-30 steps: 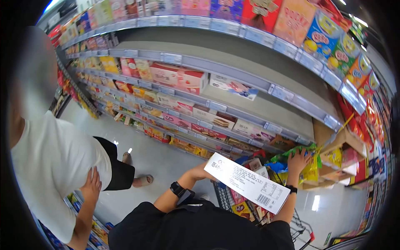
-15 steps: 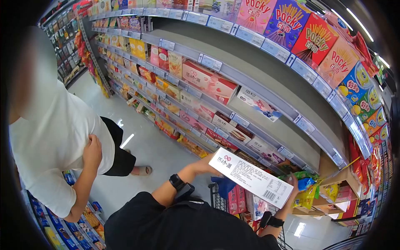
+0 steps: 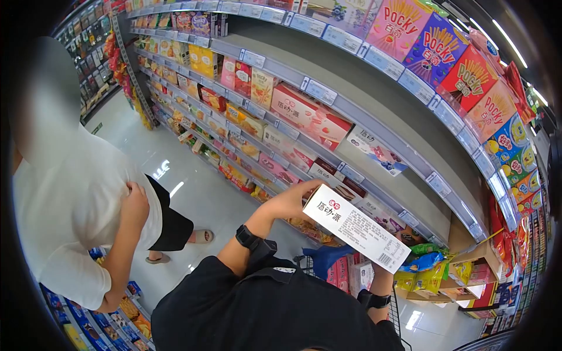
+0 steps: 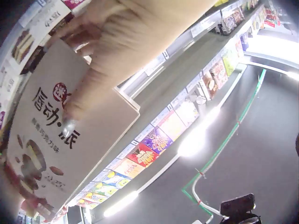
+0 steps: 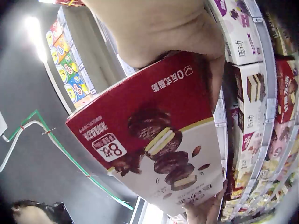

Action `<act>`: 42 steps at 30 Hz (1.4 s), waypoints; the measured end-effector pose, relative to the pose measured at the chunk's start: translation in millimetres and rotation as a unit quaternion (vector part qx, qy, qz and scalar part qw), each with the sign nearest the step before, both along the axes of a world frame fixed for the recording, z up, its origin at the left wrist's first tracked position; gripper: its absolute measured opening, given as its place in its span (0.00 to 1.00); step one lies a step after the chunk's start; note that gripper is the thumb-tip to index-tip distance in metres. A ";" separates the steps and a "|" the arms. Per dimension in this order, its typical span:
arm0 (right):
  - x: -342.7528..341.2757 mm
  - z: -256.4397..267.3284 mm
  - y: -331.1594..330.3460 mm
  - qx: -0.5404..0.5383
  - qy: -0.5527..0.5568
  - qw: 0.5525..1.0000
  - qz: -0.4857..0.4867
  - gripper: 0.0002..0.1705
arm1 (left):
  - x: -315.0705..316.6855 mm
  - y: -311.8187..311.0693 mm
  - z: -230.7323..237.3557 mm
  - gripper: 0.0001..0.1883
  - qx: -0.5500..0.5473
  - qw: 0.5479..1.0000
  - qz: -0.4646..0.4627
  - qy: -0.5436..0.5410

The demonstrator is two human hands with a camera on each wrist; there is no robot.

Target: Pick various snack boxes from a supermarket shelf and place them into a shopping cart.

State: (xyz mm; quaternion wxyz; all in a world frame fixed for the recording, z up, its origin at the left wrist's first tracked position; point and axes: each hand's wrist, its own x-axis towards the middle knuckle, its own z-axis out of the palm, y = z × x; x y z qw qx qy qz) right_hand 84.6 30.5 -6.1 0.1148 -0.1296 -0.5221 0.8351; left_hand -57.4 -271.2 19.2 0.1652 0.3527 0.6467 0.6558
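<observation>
A box of chocolate pies (image 3: 357, 228) is held in front of the chest, its white printed side facing up in the head view. My left hand (image 3: 290, 202) grips its left end; the left wrist view shows the thumb (image 4: 84, 105) lying across the box face. At the opposite end, my right hand (image 3: 383, 277) holds the box, mostly hidden beneath it in the head view. The right wrist view shows this hand (image 5: 173, 30) over the red end, with the box's pie picture facing the camera. The left hand's fingers (image 5: 205, 210) appear at the far end there.
Snack shelves (image 3: 275, 64) run along the aisle, with several Pocky boxes (image 3: 439, 50) on top. Below my hands stands a shopping cart (image 3: 393, 310) with pink boxes (image 3: 338, 274) inside. Hanging snack bags (image 3: 424, 275) are at right. A person in white (image 3: 88, 210) stands left.
The right hand has gone from the hanging bags to the box's right end. The box is now held in both hands, slightly higher and farther right. The view has swung rightward along the shelves.
</observation>
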 end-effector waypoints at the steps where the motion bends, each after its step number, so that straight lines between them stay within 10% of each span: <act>1: -5.1 3.7 -8.9 -0.028 -0.009 0.999 0.013 0.38 | -4.0 -5.4 1.9 0.35 -0.003 1.000 0.016 0.018; 10: -56.7 52.2 -68.8 -0.297 -0.134 0.935 0.140 0.33 | -34.0 -69.9 51.3 0.33 -0.023 0.987 0.072 0.143; 16: -97.4 56.3 -70.3 -0.114 0.003 0.988 0.100 0.28 | -54.0 -102.8 80.8 0.41 0.129 0.976 0.153 0.082; 22: -131.7 124.1 -129.3 0.107 0.240 0.963 0.057 0.31 | -83.4 -163.1 81.8 0.39 0.129 0.990 0.028 0.039; 33: -185.5 195.1 -192.5 0.589 0.471 0.654 -0.062 0.46 | -124.4 -196.9 97.4 0.34 0.176 0.964 0.178 0.088; 42: -257.0 196.4 -215.6 0.723 0.521 0.443 -0.098 0.28 | -199.2 -228.0 103.4 0.33 0.043 0.856 0.426 0.291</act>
